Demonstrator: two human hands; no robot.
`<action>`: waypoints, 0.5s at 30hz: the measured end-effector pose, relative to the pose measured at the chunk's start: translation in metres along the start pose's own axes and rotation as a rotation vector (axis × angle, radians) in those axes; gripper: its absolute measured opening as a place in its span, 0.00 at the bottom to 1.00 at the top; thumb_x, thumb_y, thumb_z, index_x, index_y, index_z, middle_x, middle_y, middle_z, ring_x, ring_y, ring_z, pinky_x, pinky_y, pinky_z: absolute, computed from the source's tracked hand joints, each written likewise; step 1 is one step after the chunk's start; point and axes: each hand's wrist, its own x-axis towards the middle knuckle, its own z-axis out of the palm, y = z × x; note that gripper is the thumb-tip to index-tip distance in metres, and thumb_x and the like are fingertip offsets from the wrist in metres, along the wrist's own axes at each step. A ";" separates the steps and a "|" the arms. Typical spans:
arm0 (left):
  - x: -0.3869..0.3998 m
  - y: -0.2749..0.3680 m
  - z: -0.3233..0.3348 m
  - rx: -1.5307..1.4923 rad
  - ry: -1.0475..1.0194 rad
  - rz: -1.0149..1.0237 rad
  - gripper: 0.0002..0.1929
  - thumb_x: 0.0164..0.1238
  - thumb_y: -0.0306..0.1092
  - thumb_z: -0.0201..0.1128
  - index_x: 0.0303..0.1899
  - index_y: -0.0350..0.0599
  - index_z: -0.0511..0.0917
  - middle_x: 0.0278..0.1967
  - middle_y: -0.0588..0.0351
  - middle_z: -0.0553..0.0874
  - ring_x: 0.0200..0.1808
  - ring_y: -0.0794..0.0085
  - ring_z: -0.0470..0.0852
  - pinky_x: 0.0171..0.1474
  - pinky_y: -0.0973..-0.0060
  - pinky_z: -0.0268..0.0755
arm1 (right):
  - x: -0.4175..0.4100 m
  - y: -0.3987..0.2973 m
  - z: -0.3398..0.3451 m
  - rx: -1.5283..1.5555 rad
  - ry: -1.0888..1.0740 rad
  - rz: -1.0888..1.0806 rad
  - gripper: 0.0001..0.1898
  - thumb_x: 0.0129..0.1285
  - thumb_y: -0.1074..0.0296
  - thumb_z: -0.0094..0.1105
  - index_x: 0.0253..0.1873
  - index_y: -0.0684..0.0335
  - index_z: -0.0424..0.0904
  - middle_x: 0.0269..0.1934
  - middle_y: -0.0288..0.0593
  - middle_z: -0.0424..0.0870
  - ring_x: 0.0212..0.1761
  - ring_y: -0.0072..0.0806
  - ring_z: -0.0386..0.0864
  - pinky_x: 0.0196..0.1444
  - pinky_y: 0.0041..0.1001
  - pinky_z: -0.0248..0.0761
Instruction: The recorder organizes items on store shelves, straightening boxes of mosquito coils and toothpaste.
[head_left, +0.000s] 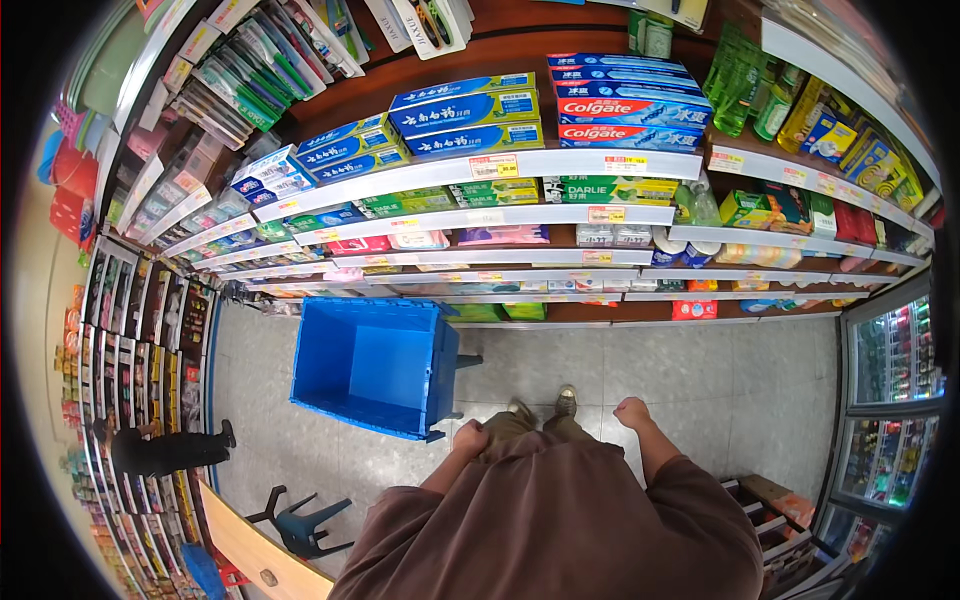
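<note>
My left hand (470, 439) hangs by my left thigh, its fingers curled and nothing seen in it. To the left of that hand is a blue plastic crate (382, 360), its open top facing me and no goods visible inside. Dark legs of a support show beneath the crate. My right hand (632, 412) is held out past my right side, loosely closed over the tiled floor (675, 375), touching nothing. Before me, the shelf's upper board carries stacked Colgate toothpaste boxes (630, 112) and blue-and-green toothpaste boxes (469, 116).
Hanging toothbrushes (262, 64) are at upper left, green bottles (739, 82) at upper right. A glass-door drinks cooler (896, 360) stands right. Behind my left side are a dark plastic stool (304, 521) and a wooden tabletop (255, 544). A person (165, 450) stands by the left shelves.
</note>
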 end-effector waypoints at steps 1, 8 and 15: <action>0.002 0.010 -0.002 0.029 -0.019 0.057 0.19 0.63 0.45 0.58 0.49 0.46 0.84 0.50 0.41 0.88 0.56 0.49 0.85 0.59 0.56 0.76 | 0.005 0.010 0.002 -0.001 -0.005 -0.001 0.15 0.53 0.57 0.63 0.39 0.59 0.90 0.44 0.53 0.88 0.49 0.52 0.85 0.54 0.43 0.79; 0.019 0.043 -0.013 0.093 -0.067 0.162 0.20 0.60 0.44 0.60 0.51 0.47 0.83 0.50 0.43 0.88 0.55 0.49 0.85 0.58 0.56 0.77 | 0.015 0.016 0.017 -0.231 -0.134 0.018 0.17 0.56 0.55 0.62 0.40 0.63 0.89 0.46 0.56 0.88 0.51 0.52 0.85 0.56 0.43 0.79; 0.056 0.030 -0.030 0.047 -0.127 0.182 0.21 0.60 0.44 0.61 0.52 0.46 0.83 0.50 0.40 0.88 0.55 0.48 0.85 0.59 0.56 0.77 | 0.028 -0.004 0.040 -0.358 -0.183 -0.062 0.19 0.58 0.50 0.63 0.41 0.62 0.89 0.47 0.55 0.88 0.51 0.52 0.85 0.55 0.44 0.79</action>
